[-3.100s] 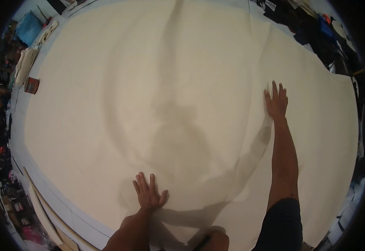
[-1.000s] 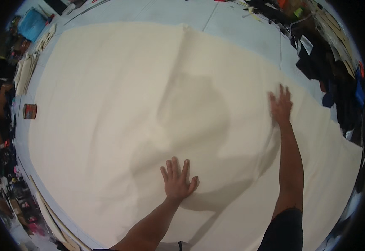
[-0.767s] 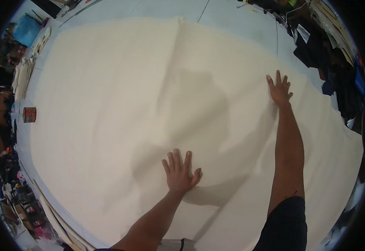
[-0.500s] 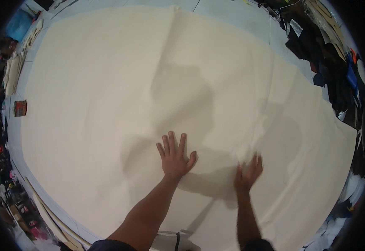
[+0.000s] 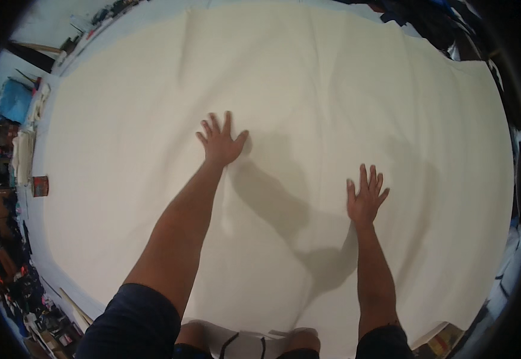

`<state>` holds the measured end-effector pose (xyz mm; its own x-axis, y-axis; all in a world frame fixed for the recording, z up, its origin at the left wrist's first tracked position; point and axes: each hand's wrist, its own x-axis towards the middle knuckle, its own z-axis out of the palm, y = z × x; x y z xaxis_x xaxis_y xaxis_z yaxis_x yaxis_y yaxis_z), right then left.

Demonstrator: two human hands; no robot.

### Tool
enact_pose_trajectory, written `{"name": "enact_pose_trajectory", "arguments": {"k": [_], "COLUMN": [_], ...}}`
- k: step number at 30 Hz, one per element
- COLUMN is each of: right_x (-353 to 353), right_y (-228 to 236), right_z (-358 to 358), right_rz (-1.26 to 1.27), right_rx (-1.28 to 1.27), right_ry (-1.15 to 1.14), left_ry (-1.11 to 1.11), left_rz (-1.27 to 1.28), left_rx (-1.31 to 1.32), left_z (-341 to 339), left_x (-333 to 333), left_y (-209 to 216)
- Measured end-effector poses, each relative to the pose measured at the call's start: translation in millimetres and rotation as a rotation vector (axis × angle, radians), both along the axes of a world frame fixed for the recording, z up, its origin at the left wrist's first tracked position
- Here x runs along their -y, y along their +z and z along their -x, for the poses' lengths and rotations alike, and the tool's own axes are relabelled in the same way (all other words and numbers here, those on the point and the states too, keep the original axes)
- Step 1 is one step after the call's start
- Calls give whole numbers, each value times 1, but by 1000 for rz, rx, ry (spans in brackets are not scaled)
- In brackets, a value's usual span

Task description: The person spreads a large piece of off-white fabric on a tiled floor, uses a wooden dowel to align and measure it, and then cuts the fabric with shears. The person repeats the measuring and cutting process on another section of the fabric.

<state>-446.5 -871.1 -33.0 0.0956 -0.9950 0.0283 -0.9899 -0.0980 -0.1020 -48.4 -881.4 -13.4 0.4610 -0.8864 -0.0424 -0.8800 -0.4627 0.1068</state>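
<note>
A wide cream-coloured sheet point(image 5: 123, 137), like cloth or heavy paper, spreads across nearly the whole view. Soft creases run up its far middle and its right side. My left hand point(image 5: 221, 142) lies palm down on it, left of the middle, arm stretched far out and fingers spread. Nearer to me and further right, my right hand point(image 5: 365, 196) rests on the sheet with its fingers apart. Neither hand holds anything. Shadows of my arms and upper body fall on the sheet between and beside the hands.
A small red-brown tin point(image 5: 40, 186) stands by the sheet's left edge. Folded pale cloth point(image 5: 24, 157) and a blue bundle point(image 5: 14, 100) lie beyond it. Dark clutter lines the left side, and dark cloths point(image 5: 434, 27) lie at the far right. A cardboard box point(image 5: 442, 341) is at the lower right.
My left hand has slid forward and left over the sheet. My right hand, earlier blurred with its fingers closer together, has moved forward and now lies spread. The view has shifted too.
</note>
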Motion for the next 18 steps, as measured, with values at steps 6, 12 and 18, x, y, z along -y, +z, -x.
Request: {"name": "enact_pose_trajectory", "arguments": {"k": [6,12,18], "right_x": [-28,-159,-481], "right_y": [8,49,75], "right_z": [62,92,184], "right_rz": [-71,164,-156], "right_rx": [-214,113,390], "right_ry": [-129,69,-45], "left_ry": [-431,151,97], "left_rz": [136,-67,-1107], "left_rx": [-735,-305,-475], "left_z": [38,-72,10], "left_x": [-156,-693,-1136], "left_y": [111,85,74]}}
